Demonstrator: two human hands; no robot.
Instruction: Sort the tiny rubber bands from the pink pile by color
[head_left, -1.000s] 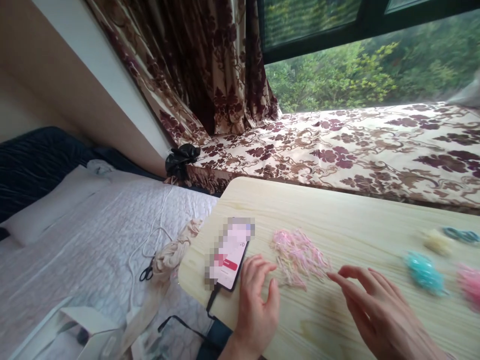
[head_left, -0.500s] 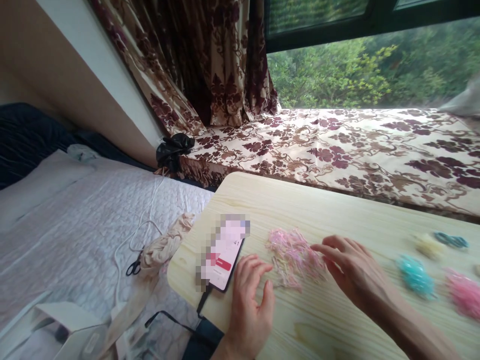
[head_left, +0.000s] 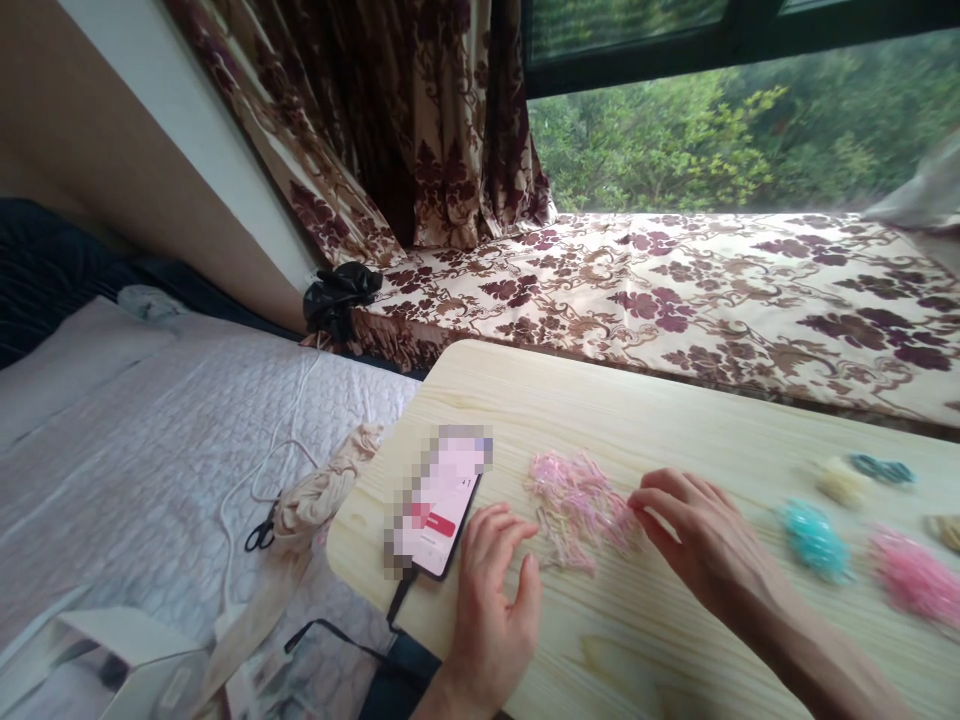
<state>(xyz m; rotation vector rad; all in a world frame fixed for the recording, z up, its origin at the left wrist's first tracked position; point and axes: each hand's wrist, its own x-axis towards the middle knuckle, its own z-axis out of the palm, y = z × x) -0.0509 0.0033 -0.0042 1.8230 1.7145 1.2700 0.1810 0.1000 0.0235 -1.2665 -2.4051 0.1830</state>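
A loose pile of pink and pale yellow shiny strands (head_left: pixel 577 500) lies on the light wood-grain table (head_left: pixel 540 390). My left hand (head_left: pixel 496 590) is just left of the pile, its fingers bent and the thumb held apart, with nothing in it. At the pile's right edge is my right hand (head_left: pixel 694 525). Its fingertips are drawn together against the strands, and what they pinch, if anything, is too small to make out. A phone (head_left: pixel 442 510) with a lit, partly blurred screen lies beside my left hand, a black cable at its lower end.
To the right lie a turquoise bundle (head_left: pixel 817 540), a pink bundle (head_left: pixel 915 575), a cream bundle (head_left: pixel 841 480) and a dark teal coil (head_left: pixel 883 468). Black-handled scissors (head_left: pixel 260 535) and beige cloth (head_left: pixel 319 495) are on the bed (head_left: pixel 187 400). A flower-patterned window seat (head_left: pixel 600 285) runs behind the table.
My right hand's fingertips have drawn closer together at the edge of the strands. The left hand stays almost in place. The whole view has shifted slightly.
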